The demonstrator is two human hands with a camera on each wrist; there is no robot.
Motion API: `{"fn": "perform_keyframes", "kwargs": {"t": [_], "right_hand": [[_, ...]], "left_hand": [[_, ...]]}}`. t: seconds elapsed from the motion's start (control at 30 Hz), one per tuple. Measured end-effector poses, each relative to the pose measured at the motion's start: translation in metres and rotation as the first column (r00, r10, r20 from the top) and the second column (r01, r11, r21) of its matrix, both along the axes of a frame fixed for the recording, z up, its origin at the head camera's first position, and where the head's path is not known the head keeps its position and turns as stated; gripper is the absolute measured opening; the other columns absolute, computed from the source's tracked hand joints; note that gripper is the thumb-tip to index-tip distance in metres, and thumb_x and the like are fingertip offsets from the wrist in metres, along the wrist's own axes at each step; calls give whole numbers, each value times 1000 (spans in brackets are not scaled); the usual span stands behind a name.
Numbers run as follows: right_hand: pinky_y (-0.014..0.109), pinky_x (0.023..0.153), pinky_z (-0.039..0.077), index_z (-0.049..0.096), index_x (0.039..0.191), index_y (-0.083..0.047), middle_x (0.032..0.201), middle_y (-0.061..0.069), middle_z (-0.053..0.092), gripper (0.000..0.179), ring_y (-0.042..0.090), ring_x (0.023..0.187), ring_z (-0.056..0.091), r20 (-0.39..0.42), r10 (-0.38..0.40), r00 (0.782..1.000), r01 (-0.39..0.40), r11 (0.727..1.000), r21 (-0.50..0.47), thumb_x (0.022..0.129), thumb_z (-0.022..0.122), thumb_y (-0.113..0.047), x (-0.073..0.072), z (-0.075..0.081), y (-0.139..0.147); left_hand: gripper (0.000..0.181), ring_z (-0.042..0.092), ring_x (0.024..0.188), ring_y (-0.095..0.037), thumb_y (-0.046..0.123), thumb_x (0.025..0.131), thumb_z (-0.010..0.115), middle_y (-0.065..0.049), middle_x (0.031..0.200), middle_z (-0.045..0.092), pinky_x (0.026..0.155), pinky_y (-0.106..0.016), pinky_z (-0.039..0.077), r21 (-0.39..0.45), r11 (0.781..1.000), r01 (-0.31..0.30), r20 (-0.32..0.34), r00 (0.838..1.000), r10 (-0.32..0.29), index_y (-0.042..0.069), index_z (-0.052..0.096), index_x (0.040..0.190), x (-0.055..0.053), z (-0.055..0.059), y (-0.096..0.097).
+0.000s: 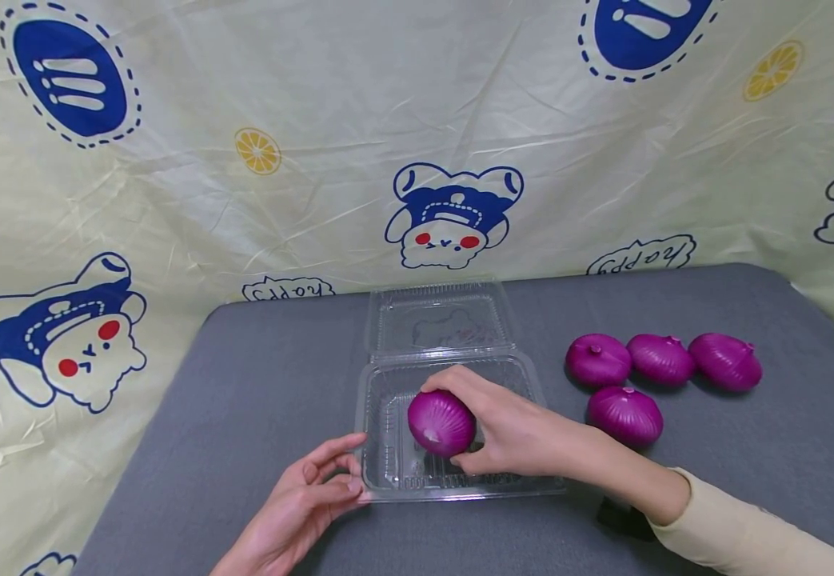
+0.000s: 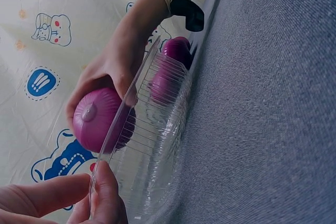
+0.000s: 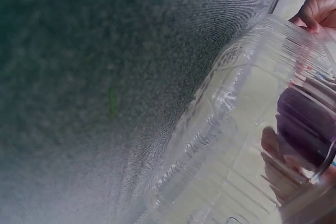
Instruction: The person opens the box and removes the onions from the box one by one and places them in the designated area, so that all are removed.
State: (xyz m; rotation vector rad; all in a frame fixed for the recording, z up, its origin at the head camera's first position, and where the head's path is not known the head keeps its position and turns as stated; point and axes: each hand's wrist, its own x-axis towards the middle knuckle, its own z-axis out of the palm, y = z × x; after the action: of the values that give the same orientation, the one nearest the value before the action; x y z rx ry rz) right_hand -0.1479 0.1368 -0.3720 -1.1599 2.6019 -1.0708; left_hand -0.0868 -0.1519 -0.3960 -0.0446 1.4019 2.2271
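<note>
A purple onion (image 1: pixel 440 424) is held in my right hand (image 1: pixel 517 428), thumb and fingers round its sides, just above the base of a clear plastic clamshell box (image 1: pixel 381 416). The left wrist view shows this onion (image 2: pixel 94 119) at the level of the box rim, its lower side behind the clear wall. My left hand (image 1: pixel 305 496) pinches the rim at the front left corner between thumb and fingers. In the right wrist view the onion (image 3: pixel 304 124) appears dim through the plastic wall (image 3: pixel 231 124); the right hand is partly hidden there.
Several more purple onions (image 1: pixel 664 360) lie grouped on the grey cloth-covered table (image 1: pixel 258 384), right of the box. The hinged lid (image 1: pixel 388 320) lies folded back towards the printed curtain (image 1: pixel 330 216). Something black (image 1: pixel 625 518) shows beneath the right wrist.
</note>
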Motion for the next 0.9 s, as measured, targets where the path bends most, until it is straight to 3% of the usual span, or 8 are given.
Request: {"fn": "perform_keyframes", "kwargs": {"t": [0.33, 0.63, 0.9], "right_hand": [[26, 85, 54, 42, 138, -24, 134, -8, 46, 85, 11, 114, 52, 7, -10, 1000, 10, 1000, -28, 69, 89, -16, 6, 4, 9], [28, 78, 57, 43, 140, -32, 132, -7, 50, 86, 16, 115, 52, 78, -80, 994, 80, 997, 5, 68, 90, -27, 16, 15, 21], [29, 77, 58, 43, 138, -29, 131, -5, 51, 85, 18, 115, 53, 68, -118, 991, 118, 993, -1, 68, 90, -39, 24, 19, 31]], "left_hand": [[61, 62, 87, -18, -13, 88, 58, -8, 101, 53, 91, -34, 54, 1, 1000, 4, -14, 1000, -4, -8, 35, 144, 0, 0, -1], [60, 61, 87, -18, -13, 89, 58, -7, 101, 53, 90, -35, 54, -3, 1000, 9, -24, 1000, -9, -8, 35, 144, 1, -1, -1], [59, 60, 87, -18, -12, 89, 58, -7, 101, 53, 90, -35, 54, -20, 1000, 5, -18, 1000, -5, -7, 38, 144, 1, -1, -1]]}}
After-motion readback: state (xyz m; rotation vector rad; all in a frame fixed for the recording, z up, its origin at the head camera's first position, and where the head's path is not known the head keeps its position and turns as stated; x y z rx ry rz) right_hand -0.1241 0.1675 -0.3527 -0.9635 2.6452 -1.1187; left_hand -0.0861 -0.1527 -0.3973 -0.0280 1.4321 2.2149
